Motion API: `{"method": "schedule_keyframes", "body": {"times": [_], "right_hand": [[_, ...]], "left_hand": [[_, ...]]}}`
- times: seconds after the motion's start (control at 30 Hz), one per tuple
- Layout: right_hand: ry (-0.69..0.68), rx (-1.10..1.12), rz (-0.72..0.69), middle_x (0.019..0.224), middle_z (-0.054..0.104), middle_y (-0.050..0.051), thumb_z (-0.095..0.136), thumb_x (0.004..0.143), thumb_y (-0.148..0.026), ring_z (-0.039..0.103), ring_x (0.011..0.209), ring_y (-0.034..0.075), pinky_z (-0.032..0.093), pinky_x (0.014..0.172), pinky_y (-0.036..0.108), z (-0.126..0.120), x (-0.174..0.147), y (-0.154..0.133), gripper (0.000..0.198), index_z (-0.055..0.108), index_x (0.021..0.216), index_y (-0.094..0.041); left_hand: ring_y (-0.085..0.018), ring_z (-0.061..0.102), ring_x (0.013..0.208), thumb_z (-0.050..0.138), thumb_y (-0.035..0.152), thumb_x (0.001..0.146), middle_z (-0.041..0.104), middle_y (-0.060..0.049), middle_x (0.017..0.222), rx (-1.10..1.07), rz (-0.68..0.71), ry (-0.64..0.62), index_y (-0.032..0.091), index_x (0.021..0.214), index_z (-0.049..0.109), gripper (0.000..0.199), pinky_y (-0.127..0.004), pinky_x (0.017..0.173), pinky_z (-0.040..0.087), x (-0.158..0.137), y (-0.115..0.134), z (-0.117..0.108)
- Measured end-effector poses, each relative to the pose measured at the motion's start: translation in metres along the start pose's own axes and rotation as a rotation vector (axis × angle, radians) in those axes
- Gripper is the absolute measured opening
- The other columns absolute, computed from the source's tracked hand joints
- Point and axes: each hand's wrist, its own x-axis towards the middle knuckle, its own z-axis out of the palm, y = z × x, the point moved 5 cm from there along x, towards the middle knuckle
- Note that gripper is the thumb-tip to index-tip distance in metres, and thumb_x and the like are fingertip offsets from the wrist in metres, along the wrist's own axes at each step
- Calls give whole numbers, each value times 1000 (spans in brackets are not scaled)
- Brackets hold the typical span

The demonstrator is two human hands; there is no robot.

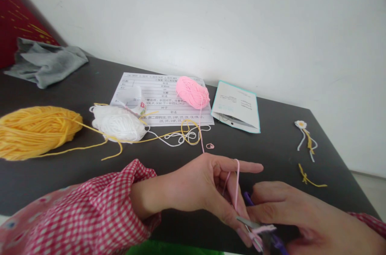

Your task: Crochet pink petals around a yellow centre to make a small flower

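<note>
Pink yarn runs from the pink ball (193,92) to my left hand (205,190), where a strand loops over the outstretched index finger. The thumb and other fingers of that hand pinch a small pink crochet piece (256,241) at the bottom of the view. Close beside it, my right hand (301,214) is closed on what look like purple-handled scissors (245,221), mostly hidden by the fingers. Their metal blades lie at the pink strands by my left fingertips. Whether they cut the yarn I cannot tell.
Behind my hands lie a yellow yarn ball (39,132), a white yarn ball (119,123), a printed sheet (163,120), a white pouch (237,104) and a pink stitch marker (210,146). At right are a small crocheted flower (300,124) and yellow yarn scraps (306,178). Grey cloth (48,62) lies far left.
</note>
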Motion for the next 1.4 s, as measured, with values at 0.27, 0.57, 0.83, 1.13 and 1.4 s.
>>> {"method": "schedule_keyframes", "body": {"times": [0.27, 0.57, 0.83, 1.13, 1.4], "right_hand": [[-1, 50, 10, 85, 73, 6, 73, 78, -11, 68, 76, 20, 49, 65, 26, 4, -3, 1, 29, 76, 105, -22], [98, -45, -59, 75, 71, 6, 59, 95, -27, 67, 67, 19, 49, 59, 27, -1, -3, -2, 18, 74, 103, -22], [333, 0, -119, 65, 71, 0, 66, 91, -51, 68, 56, 16, 50, 53, 23, -2, -9, 7, 32, 76, 112, -29], [989, 208, 574, 92, 80, 9, 83, 64, -59, 72, 69, 23, 63, 65, 34, -18, -80, 94, 46, 83, 96, -26], [964, 275, 640, 57, 60, -2, 84, 57, -36, 55, 50, 15, 48, 46, 26, -19, -76, 110, 27, 72, 77, -22]], "left_hand": [[-7, 69, 66, 95, 2, 50, 75, 7, 70, -5, 18, -16, 28, 134, 63, 93, -19, 73, 54, -2, -1, 0], [-9, 69, 67, 94, -1, 48, 76, 6, 72, -25, 8, -3, 28, 137, 60, 100, -20, 72, 55, -2, -1, -3], [-10, 70, 66, 94, 2, 49, 77, 5, 71, -35, 38, 10, 28, 138, 59, 99, -21, 70, 55, -2, 1, -2], [-12, 74, 68, 91, -5, 49, 76, 7, 66, -70, 115, 93, 22, 142, 55, 104, -21, 69, 54, 1, 10, -6], [-13, 75, 69, 93, 9, 59, 76, 6, 68, -14, 175, 172, 17, 143, 52, 95, -22, 64, 51, -3, 20, -8]]}}
